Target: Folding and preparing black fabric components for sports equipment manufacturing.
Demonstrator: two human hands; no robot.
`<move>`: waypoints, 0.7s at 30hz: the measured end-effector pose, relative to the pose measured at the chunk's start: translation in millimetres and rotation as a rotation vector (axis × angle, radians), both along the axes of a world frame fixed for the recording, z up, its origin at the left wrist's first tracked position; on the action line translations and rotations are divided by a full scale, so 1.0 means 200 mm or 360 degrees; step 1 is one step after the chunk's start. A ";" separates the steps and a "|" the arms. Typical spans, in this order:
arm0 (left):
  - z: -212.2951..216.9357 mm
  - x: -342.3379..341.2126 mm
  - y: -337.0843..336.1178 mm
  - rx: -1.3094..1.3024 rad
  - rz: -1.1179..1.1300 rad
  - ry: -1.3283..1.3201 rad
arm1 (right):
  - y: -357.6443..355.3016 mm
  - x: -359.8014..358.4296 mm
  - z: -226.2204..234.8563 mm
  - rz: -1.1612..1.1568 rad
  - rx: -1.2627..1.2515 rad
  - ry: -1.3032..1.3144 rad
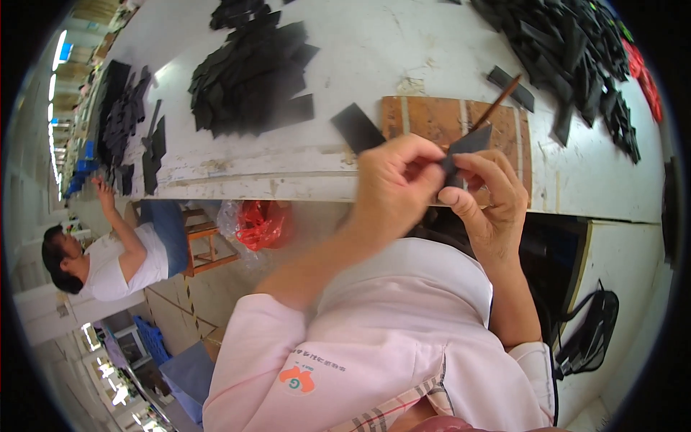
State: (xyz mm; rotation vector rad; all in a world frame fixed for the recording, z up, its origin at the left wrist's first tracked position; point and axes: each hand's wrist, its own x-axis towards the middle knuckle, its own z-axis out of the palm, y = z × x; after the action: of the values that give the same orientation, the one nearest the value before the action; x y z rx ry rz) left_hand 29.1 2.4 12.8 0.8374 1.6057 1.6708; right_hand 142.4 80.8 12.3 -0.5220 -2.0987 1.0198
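Observation:
My left hand is closed, its thumb and fingertips pinched at a small black flat piece, perhaps fabric. Thumb and fingers of my right hand grip the same piece from the other side, its pointed end sticking up between the hands. A thin brown stick slants up and right from behind the piece; its lower end is hidden, so which hand has it I cannot tell. Both hands are over the front edge of a brown board. One black rectangle lies beside the board's left edge, another at its upper right.
A heap of black pieces lies left on the white table, a larger heap at the far right. Red plastic is beside it. A red bag hangs below the table edge. Another person sits at left.

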 end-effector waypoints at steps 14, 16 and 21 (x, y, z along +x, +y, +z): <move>-0.08 -0.09 0.01 0.0158 -0.0121 -0.1055 | 0.06 -0.04 -0.12 0.0154 -0.1392 0.0138; -0.06 -0.09 -0.01 0.0158 -0.0503 -0.1133 | 0.06 -0.03 -0.12 0.0177 -0.1415 0.0136; -0.12 -0.01 0.02 -0.0168 0.0133 -0.0091 | -0.01 -0.05 -0.15 0.0444 -0.2595 0.0609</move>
State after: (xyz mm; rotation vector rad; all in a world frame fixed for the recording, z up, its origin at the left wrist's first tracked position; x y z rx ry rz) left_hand 27.1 7.1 -10.4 0.6725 1.6942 1.6367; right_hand 131.9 79.0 -17.4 -0.6494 -0.6105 2.6219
